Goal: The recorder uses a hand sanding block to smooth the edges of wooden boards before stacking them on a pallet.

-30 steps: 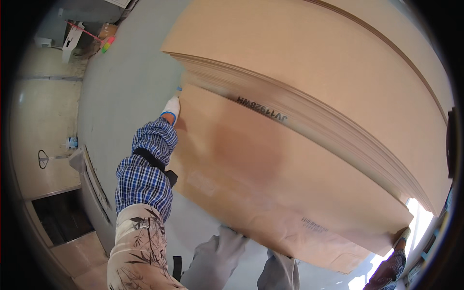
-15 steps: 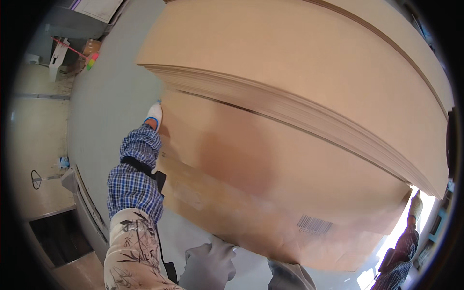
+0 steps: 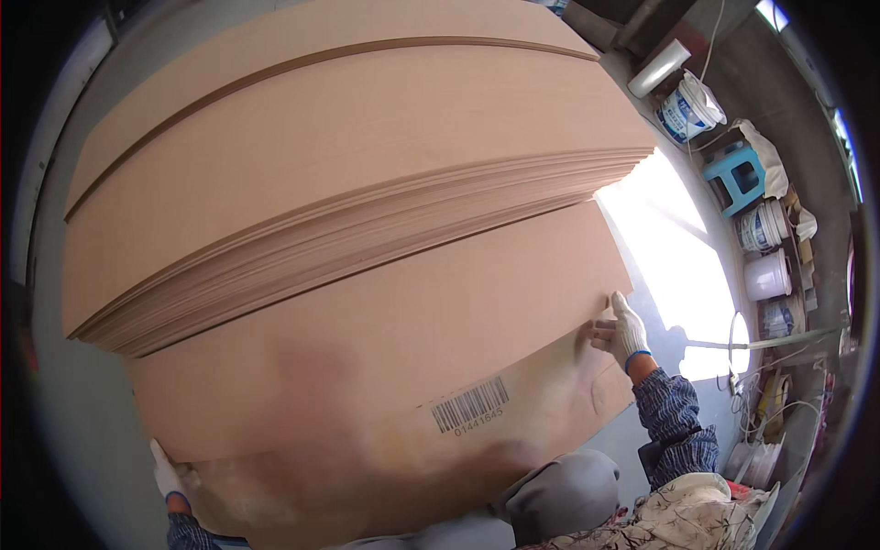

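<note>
A large, thin brown board [image 3: 431, 312] lies across the near side of a stack of similar boards [image 3: 367, 220]. My right hand [image 3: 626, 332], in a white knitted glove with a blue cuff, grips its near right corner, thumb at the edge and fingers bent. At the near left corner, my left hand [image 3: 167, 475], gloved the same way, holds the board's edge; some of its fingers are hidden. Below the board's near edge shows a glossier brown sheet [image 3: 321, 500] bearing a barcode label [image 3: 470, 405]. My knees are close to this sheet.
Along the right wall stand white buckets [image 3: 765, 275], a blue plastic stool [image 3: 735, 179] and a white roll [image 3: 660, 69]. Loose cables [image 3: 747, 412] hang and lie at the lower right. Bright sunlight falls on the floor [image 3: 674, 247] beside the stack's right end.
The view has swung to the right. Against the boards, my right hand has come nearer, from beside the stack's end to the near board's corner. My left hand has also come to the near corner.
</note>
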Tool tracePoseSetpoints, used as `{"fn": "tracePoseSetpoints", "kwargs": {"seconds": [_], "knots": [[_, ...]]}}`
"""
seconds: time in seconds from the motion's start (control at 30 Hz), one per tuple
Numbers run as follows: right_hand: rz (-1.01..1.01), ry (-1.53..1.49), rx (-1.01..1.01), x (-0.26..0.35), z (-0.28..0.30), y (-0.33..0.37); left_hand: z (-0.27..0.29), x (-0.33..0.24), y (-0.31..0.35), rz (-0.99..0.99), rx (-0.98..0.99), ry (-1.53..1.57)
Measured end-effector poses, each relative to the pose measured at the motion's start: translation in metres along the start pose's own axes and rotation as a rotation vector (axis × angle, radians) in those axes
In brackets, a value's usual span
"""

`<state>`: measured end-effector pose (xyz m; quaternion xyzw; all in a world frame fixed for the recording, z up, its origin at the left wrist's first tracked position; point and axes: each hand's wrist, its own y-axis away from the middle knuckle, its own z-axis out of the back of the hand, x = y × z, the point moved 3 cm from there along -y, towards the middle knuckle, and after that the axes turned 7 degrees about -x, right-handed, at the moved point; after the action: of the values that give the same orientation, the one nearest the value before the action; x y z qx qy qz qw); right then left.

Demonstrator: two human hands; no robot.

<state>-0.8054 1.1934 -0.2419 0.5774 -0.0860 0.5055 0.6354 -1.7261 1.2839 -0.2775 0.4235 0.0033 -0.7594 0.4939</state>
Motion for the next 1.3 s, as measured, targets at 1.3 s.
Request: {"fn": "tracePoseSetpoints", "kwargs": {"seconds": [1.3], "knots": [[0.493, -0.098, 0.128, 0.009, 0.039, -0.25, -0.077, -0.03, 0.044, -0.143, -0.365, -0.004]]}}
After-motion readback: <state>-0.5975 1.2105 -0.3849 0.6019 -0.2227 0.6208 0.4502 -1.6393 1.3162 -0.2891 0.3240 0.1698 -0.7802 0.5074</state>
